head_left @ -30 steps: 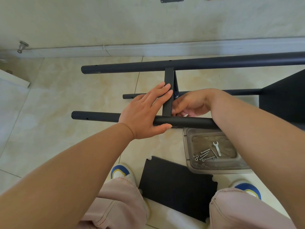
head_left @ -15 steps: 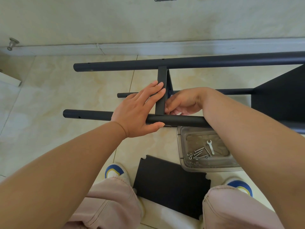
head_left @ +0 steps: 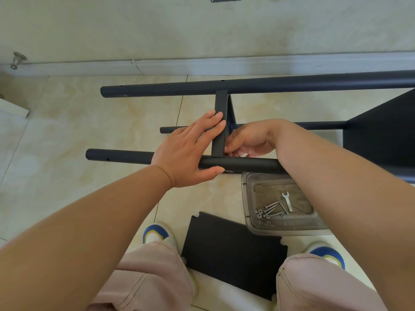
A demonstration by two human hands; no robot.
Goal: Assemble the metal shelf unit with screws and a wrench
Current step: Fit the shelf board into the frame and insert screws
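Down nearest the person, two knees in pale pink trousers (head_left: pixel 143 281) and two blue-and-yellow shoe tips (head_left: pixel 157 232) frame one loose black shelf panel (head_left: pixel 233 250) lying flat on the tiled floor (head_left: pixel 67 135). Just beyond that panel, toward the near pole, sits one clear plastic tray (head_left: pixel 265 227); inside it lie one small silver wrench (head_left: pixel 287 200) and a little heap of screws (head_left: pixel 270 211) with a few washers, too tangled to count surely.

Past the tray runs the near pole (head_left: pixel 242 164), one of three dark poles that I can count. The left hand (head_left: pixel 190 151) lies across it with fingers straight, flat against the upright cross bracket (head_left: pixel 219 126), thumb tucked under the pole: a pressing hold, not a clench. On the other side of that bracket the right hand (head_left: pixel 249 140) curls its fingers in at the joint; whatever it pinches there is hidden, so I cannot tell what it grips.

Beyond the near pole a thinner pole (head_left: pixel 318 125) shows lower down, then the far pole (head_left: pixel 269 84), which the bracket meets. To the right of the bracket one fitted black shelf (head_left: pixel 381 135) stands between the poles. Farthest off are the skirting board (head_left: pixel 202 66), and one metal door stop (head_left: pixel 18 60) sticking out low on the wall.
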